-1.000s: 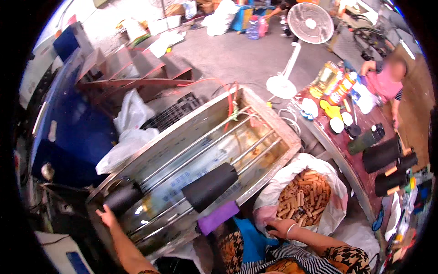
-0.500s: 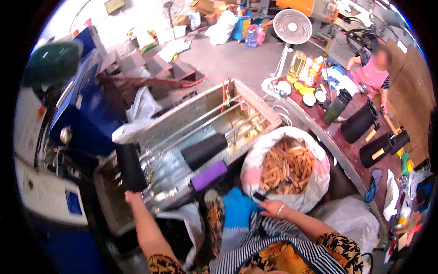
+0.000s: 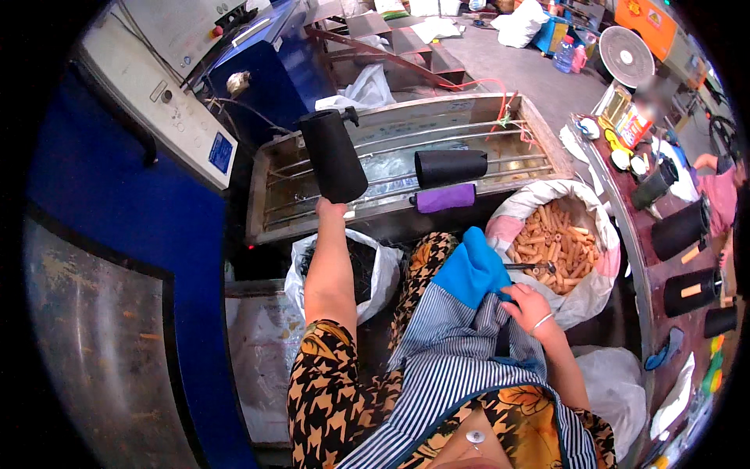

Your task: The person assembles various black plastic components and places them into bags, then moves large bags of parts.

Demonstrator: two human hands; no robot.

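My left hand [image 3: 331, 209] is raised and grips a large black spool of yarn [image 3: 333, 155], held upright over the near left part of a metal trough [image 3: 275, 205]. A second black spool [image 3: 451, 167] lies across the rods in the trough, above a purple roll [image 3: 446, 198]. My right hand [image 3: 528, 305] rests on a blue cloth [image 3: 471, 270] on my lap and holds a small metal tool [image 3: 532, 268]. The tool points at a white sack [image 3: 594, 291] full of tan cardboard tubes [image 3: 555, 244].
A blue machine with a grey control panel [image 3: 160, 98] stands at the left. A white bag of dark scraps [image 3: 373, 270] sits under the trough. At the right, a bench [image 3: 642, 258] carries black spools, and another person in pink [image 3: 723, 195] is beyond it. A fan [image 3: 626, 56] stands behind.
My left hand has lifted the black spool up and over the trough's left end. The view has swung left toward the blue machine. My right hand stays on my lap.
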